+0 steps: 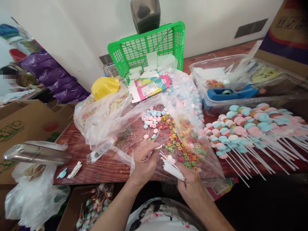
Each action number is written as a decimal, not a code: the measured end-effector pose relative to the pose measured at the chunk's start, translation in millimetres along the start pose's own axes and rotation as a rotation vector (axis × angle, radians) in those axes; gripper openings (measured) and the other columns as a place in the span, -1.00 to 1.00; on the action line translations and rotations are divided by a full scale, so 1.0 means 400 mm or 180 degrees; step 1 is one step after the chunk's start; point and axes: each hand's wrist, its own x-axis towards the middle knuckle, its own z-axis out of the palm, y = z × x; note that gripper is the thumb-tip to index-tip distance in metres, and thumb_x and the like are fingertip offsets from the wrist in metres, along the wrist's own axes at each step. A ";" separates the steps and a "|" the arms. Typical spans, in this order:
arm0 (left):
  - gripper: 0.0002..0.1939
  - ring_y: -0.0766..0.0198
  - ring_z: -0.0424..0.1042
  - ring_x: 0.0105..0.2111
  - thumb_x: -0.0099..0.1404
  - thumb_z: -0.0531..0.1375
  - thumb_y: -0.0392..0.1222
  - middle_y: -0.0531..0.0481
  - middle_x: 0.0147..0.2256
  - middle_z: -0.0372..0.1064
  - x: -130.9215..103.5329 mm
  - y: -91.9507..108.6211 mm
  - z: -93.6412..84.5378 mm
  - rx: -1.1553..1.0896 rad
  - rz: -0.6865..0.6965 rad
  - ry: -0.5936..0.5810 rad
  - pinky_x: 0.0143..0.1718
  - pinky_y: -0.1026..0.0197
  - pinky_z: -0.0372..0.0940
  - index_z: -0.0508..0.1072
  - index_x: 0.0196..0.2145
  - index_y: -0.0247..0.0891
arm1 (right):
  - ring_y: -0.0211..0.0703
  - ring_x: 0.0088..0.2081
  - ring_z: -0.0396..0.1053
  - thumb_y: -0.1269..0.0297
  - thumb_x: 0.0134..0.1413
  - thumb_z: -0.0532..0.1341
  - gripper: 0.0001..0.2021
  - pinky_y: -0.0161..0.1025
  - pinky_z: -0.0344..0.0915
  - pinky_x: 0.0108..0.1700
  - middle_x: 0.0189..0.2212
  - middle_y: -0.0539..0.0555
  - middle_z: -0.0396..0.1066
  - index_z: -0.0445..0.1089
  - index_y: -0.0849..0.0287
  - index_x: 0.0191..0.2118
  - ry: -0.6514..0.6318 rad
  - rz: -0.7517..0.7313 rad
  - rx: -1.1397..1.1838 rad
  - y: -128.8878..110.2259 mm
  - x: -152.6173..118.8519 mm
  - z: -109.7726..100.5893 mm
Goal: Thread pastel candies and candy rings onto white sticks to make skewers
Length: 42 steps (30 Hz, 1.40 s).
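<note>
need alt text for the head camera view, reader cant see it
A person's left hand and right hand meet over pastel sweets and colourful rings on clear plastic, the right gripping white sticks. Skewered pastel sweets lie piled to the right on a reddish wooden table; a green basket stands behind.

Both our bare forearms reach up from the bottom edge; our left hand [145, 160] is at the center, thumb and index finger pinched together, and our right hand [190, 179], just right of it, has its fingers curled closed.
</note>
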 end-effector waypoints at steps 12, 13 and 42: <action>-0.42 0.21 0.43 -0.13 0.12 0.31 -0.32 -0.11 0.03 0.39 -0.008 -0.001 0.033 -0.1058 -0.0894 0.0215 -0.15 0.17 0.40 0.37 0.10 -0.07 | -0.33 -0.65 0.19 0.49 0.08 0.01 -0.75 -0.42 0.13 -0.57 -0.67 -0.09 0.23 0.44 0.22 -0.38 0.0001 0.0403 0.0459 -0.007 0.004 0.019; -0.44 0.23 0.45 -0.18 0.11 0.33 -0.29 -0.11 0.01 0.41 -0.002 0.000 0.033 -0.1248 -0.1192 0.0150 -0.21 0.22 0.40 0.39 0.08 -0.09 | -0.33 -0.66 0.19 0.49 0.08 0.01 -0.75 -0.41 0.13 -0.57 -0.68 -0.09 0.23 0.44 0.22 -0.39 0.0010 0.0398 0.0423 -0.006 0.005 0.016; -0.64 0.20 0.50 -0.14 0.38 0.02 -0.27 -0.16 -0.10 0.49 -0.085 -0.009 0.054 0.0256 -0.0459 -0.0873 -0.13 0.14 0.41 0.35 0.09 -0.22 | -0.32 -0.60 0.23 0.47 0.14 0.01 -0.74 -0.42 0.20 -0.51 -0.61 -0.04 0.33 0.46 0.23 -0.35 0.0133 0.0424 0.0852 -0.012 0.001 0.032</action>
